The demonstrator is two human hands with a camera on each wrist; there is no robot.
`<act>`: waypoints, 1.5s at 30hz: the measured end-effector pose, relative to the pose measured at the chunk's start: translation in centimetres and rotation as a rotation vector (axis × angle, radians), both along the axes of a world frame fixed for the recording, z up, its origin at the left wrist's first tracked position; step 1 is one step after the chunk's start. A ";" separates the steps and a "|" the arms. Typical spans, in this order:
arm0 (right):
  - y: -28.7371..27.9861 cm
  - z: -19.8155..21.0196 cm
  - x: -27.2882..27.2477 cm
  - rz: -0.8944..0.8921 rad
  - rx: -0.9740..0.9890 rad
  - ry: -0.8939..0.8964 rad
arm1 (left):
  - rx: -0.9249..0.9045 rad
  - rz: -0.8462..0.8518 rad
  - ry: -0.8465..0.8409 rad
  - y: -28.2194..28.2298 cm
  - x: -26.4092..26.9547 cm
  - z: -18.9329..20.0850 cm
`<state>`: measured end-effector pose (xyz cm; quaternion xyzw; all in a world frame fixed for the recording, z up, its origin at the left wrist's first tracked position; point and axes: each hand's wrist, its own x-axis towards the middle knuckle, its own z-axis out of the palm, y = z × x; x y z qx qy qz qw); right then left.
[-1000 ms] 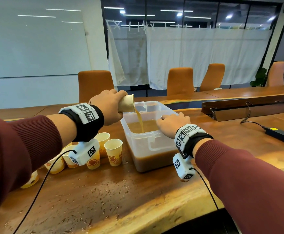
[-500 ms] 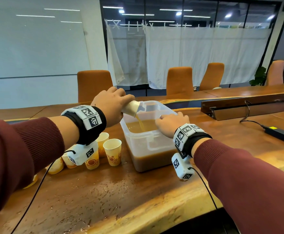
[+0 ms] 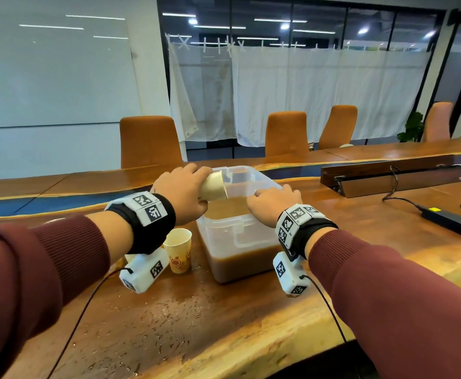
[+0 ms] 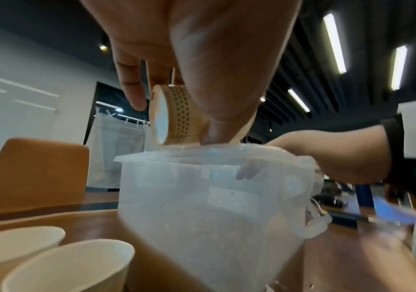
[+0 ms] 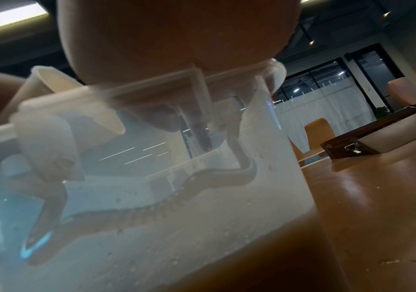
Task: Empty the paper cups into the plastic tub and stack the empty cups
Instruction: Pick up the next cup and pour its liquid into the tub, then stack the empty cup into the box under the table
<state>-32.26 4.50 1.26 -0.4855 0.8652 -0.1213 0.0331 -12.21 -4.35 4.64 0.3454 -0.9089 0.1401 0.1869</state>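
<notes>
A clear plastic tub (image 3: 240, 236) holding brown liquid stands on the wooden table. My left hand (image 3: 181, 194) grips a paper cup (image 3: 214, 187) tipped mouth-down over the tub's left rim; no stream shows. In the left wrist view the cup (image 4: 174, 114) lies on its side just above the tub rim (image 4: 202, 156), thumb and fingers wrapped around it. My right hand (image 3: 271, 205) grips the tub's near right rim, its fingers (image 5: 199, 128) curled over the edge inside the tub wall (image 5: 152, 217). Another paper cup (image 3: 178, 250) stands upright left of the tub.
More cups (image 4: 52, 264) stand below my left wrist. A black power brick (image 3: 448, 221) with cable lies at the right, and a dark wooden box (image 3: 388, 179) behind it. Orange chairs (image 3: 150, 140) line the far side. The table surface (image 3: 169, 318) in front is wet.
The pouring stream of brown liquid has stopped. My left hand has tilted the cup further, mouth now pointing down into the tub. The right hand has stayed on the rim.
</notes>
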 end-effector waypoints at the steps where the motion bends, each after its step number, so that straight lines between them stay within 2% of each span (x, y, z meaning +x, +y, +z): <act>1: 0.1 0.1 0.0 -0.001 -0.005 -0.003 | 0.102 0.007 0.068 0.0 0.1 -0.3; 4: 0.1 0.0 0.0 0.008 -0.027 -0.014 | 0.347 -0.012 0.303 -0.6 0.7 -1.5; 8: 0.2 -0.3 0.0 0.022 -0.124 -0.012 | 0.527 -0.058 0.666 0.1 1.6 -3.0; 12: 1.3 -0.2 0.0 0.058 -0.378 -0.065 | 0.604 -0.043 0.812 1.9 1.9 -4.6; 15: 2.5 0.4 -0.2 0.115 -0.487 -0.348 | 0.649 -0.028 0.826 3.1 2.3 -5.0; 17: 3.6 0.5 0.4 0.139 -0.666 -0.583 | 0.690 -0.043 0.837 4.3 2.8 -4.8; 22: 7.8 -1.0 6.0 0.152 -0.921 -0.796 | 0.817 -0.138 0.953 10.0 4.5 -4.6; 26: 11.6 -2.9 11.1 0.061 -0.716 -1.433 | 0.970 -0.165 1.052 15.7 6.3 -7.2; 28: 13.6 -4.2 12.8 0.077 -0.639 -1.579 | 1.009 -0.152 1.094 17.8 7.5 -9.1; 37: 22.1 -13.2 18.4 0.013 -0.516 -1.612 | 1.081 0.008 0.946 25.7 13.5 -19.8; 41: 24.7 -17.8 20.3 0.000 -0.445 -1.547 | 1.033 0.106 0.732 27.1 15.0 -25.6; 45: 26.1 -22.2 21.5 -0.004 -0.416 -1.445 | 1.169 0.079 0.701 28.6 15.6 -29.0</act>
